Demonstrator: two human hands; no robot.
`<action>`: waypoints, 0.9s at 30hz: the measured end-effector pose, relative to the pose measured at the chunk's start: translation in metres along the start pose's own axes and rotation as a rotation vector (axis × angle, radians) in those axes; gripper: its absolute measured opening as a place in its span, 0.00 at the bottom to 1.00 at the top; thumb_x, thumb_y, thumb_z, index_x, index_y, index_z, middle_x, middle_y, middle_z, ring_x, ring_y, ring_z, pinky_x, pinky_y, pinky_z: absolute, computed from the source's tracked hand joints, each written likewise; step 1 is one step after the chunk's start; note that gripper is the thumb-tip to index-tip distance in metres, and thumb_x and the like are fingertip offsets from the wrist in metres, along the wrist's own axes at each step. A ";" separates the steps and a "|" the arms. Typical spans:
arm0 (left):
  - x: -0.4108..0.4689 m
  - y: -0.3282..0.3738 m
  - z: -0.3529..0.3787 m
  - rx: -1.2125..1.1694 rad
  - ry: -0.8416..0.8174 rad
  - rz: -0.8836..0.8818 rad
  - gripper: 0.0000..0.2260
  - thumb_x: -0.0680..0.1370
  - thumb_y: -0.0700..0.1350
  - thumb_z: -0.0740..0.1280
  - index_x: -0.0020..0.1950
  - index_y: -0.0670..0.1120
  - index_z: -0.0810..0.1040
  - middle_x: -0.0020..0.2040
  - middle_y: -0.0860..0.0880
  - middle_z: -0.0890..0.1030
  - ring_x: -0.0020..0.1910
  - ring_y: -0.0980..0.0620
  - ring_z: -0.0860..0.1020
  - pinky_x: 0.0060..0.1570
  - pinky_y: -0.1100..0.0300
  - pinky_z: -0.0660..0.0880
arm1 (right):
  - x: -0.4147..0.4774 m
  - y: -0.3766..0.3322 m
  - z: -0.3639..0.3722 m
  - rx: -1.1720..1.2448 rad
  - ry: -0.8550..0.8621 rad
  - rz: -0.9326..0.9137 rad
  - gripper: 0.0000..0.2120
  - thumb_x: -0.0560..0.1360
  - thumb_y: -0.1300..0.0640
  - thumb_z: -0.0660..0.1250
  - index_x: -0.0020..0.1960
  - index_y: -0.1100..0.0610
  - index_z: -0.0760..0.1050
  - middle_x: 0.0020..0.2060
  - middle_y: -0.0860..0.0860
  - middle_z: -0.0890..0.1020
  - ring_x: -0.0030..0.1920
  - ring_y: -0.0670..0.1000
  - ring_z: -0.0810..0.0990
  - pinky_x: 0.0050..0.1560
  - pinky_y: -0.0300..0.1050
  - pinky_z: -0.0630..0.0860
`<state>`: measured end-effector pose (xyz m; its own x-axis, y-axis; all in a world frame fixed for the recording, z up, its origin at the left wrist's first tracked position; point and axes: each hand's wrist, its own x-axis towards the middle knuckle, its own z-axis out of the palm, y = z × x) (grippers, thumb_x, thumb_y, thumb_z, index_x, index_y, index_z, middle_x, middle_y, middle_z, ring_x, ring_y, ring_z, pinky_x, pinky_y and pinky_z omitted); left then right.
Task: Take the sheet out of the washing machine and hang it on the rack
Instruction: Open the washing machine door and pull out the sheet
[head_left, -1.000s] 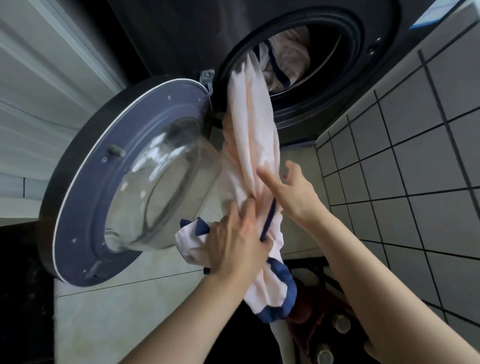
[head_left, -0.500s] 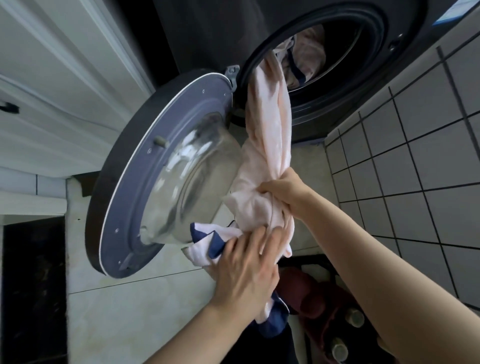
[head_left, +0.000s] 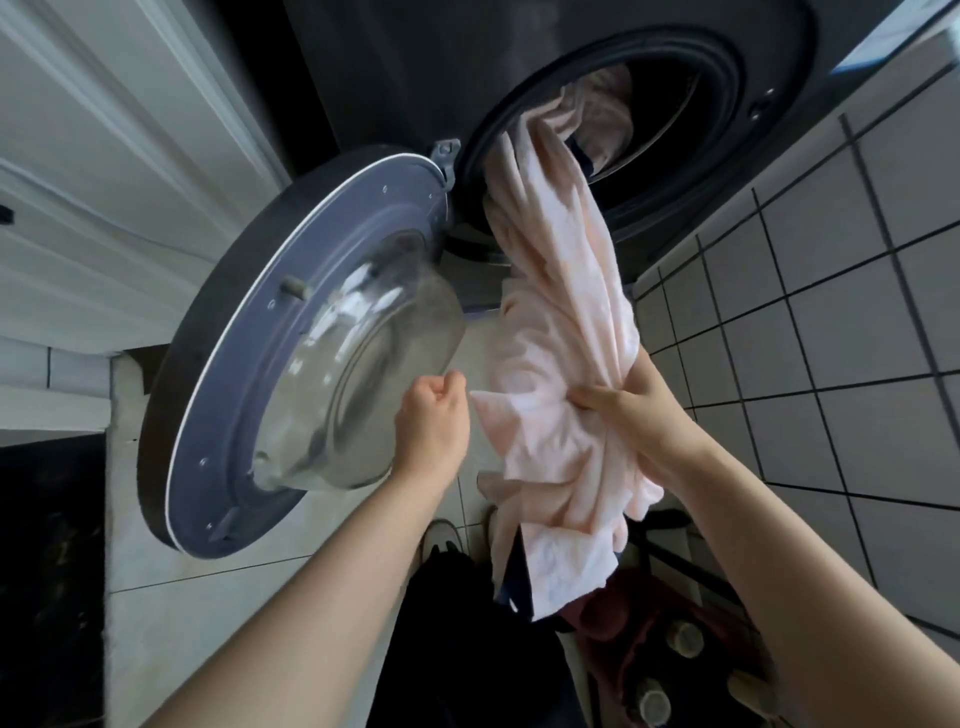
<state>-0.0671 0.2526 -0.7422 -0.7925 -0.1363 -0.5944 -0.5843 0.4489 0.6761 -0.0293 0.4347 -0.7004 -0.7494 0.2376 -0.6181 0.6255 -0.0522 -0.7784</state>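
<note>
The dark washer (head_left: 395, 78) fills the top of the view, its round door (head_left: 291, 364) swung open to the left over the pale floor (head_left: 218, 597), with a tiled wall (head_left: 841, 322) on the right. The pink sheet (head_left: 561, 312) is partly out: one end lies inside the drum, the rest trails over the opening's lip and hangs down in a bunch, a navy edge showing at the bottom. The right hand (head_left: 641, 415) grips that bunch, fingers closed round the cloth. The left hand (head_left: 434, 421) is in front of the door glass, just beside the sheet's edge, fingers curled in with nothing visible in them.
</note>
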 end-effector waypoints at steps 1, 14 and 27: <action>0.006 0.003 0.007 -0.092 -0.028 -0.123 0.16 0.75 0.55 0.60 0.38 0.43 0.74 0.41 0.42 0.78 0.49 0.37 0.78 0.43 0.53 0.72 | -0.004 0.000 -0.006 0.025 -0.030 -0.007 0.27 0.71 0.68 0.68 0.66 0.52 0.67 0.56 0.54 0.79 0.52 0.52 0.82 0.51 0.51 0.81; -0.005 0.033 0.027 -0.627 -0.632 -0.457 0.27 0.74 0.67 0.63 0.62 0.49 0.79 0.55 0.49 0.84 0.56 0.50 0.81 0.59 0.54 0.74 | -0.011 0.001 -0.024 -0.263 -0.066 -0.117 0.34 0.69 0.59 0.68 0.71 0.53 0.57 0.58 0.50 0.74 0.59 0.50 0.76 0.60 0.51 0.75; -0.009 0.061 0.025 -0.183 -0.357 -0.168 0.38 0.59 0.55 0.81 0.65 0.52 0.68 0.55 0.53 0.80 0.52 0.54 0.79 0.52 0.60 0.75 | -0.038 0.026 0.027 -0.947 -0.169 -0.652 0.33 0.70 0.67 0.61 0.74 0.58 0.59 0.47 0.52 0.72 0.39 0.52 0.73 0.39 0.49 0.75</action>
<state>-0.0915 0.3030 -0.7062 -0.5922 0.1345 -0.7945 -0.7470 0.2781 0.6039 0.0100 0.3984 -0.7004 -0.9638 -0.1844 -0.1924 -0.0314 0.7956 -0.6050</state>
